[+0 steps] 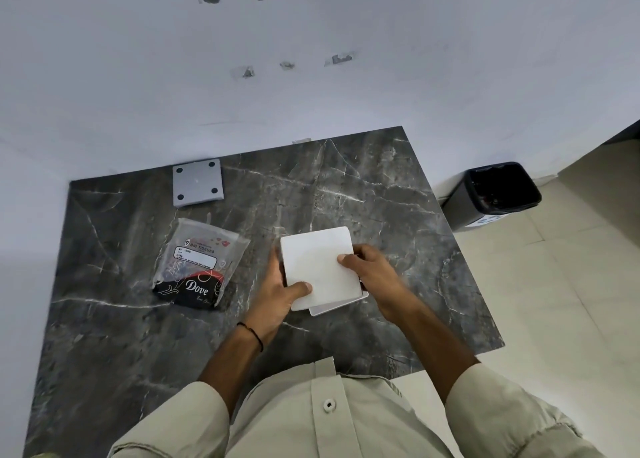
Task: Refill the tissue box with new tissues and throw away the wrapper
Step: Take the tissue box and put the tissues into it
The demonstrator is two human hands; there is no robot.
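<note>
Both hands (pixel 277 293) (pixel 375 277) grip tissue stack (pixel 318 267); wrapper (pixel 199 263) left, lid (pixel 197 182) beyond, bin (pixel 498 190) right.

So the worktop (pixel 381 187) sits pushed into a wall corner. Tissue stack (pixel 318 267) is near the middle, sitting on the tissue box (pixel 341 307), whose edge pokes out at the near side. Left hand (pixel 280 291) is on the stack's left edge, right hand (pixel 372 274) on its right. Wrapper (pixel 201 263) lies flat just left of that. Behind the wrapper, by the wall, is a square plate (pixel 198 182). Bin (pixel 498 192) is on the floor, off the worktop's right edge.
</note>
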